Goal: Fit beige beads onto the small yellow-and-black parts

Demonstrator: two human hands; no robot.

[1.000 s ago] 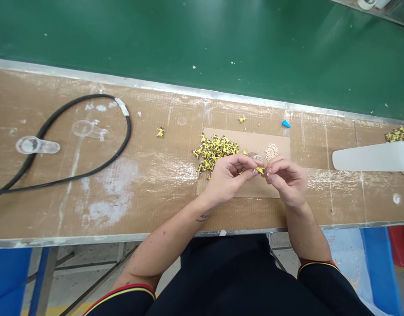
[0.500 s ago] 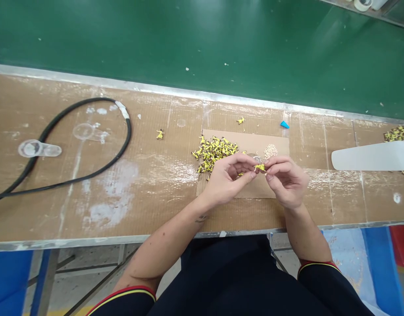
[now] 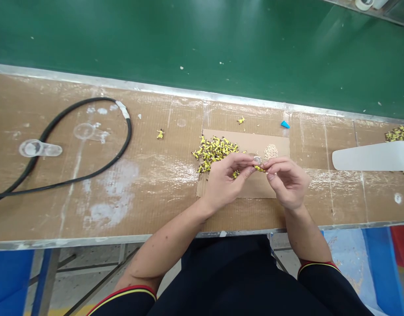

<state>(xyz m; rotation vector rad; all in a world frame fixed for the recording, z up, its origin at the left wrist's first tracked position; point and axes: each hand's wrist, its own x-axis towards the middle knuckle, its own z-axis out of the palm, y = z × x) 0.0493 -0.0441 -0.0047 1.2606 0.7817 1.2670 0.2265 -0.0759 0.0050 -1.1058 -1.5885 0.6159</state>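
A brown, cardboard-covered counter point(image 3: 162, 193) bordered a green surface point(image 3: 188, 44) on its far side. A black looped cable point(image 3: 130, 131) lay left, a long white object point(image 3: 369, 156) right. Beyond the hands sat a yellow-and-dark heap point(image 3: 218, 149) and a beige pile point(image 3: 270, 151). The left hand point(image 3: 223, 180) pinched a small yellow figure point(image 3: 259, 168); the right hand point(image 3: 287, 180) met its right end, its grip unclear.

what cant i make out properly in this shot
All in the head view:
Held figure: details too small, partly covered by the left hand's fingertips.
Right hand: whether it pinches anything is too small to tell.
Clear disc: lower part hidden behind fingers.
Pale bits: too small to tell their shape.
Far-right pile: partly under the white piece, cut off by the right edge.
Cable: runs out past the left edge.
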